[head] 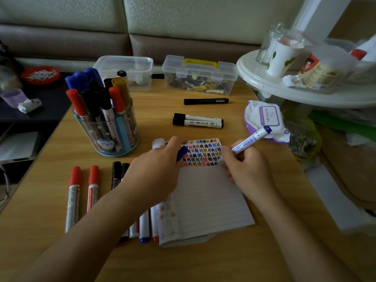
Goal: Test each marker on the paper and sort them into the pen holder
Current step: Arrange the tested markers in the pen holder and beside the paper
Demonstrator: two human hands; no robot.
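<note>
A lined paper pad [209,196] lies in front of me, its top rows filled with red, blue, black and yellow test marks. My right hand [246,165] grips an uncapped blue marker [251,139], its tip down at the right edge of the marks. My left hand [156,165] rests on the pad's left side and pinches the blue cap [182,152]. The round pen holder [110,127] stands at the left, packed with several markers. Loose markers lie left of the pad [74,197] and partly under my left arm.
Two white markers with black caps [198,120] and one black marker [206,101] lie beyond the pad. A wet-wipe pack [264,117] sits to the right. Two clear plastic boxes [200,75] stand at the table's far edge. A white round stand [305,86] crowds the right.
</note>
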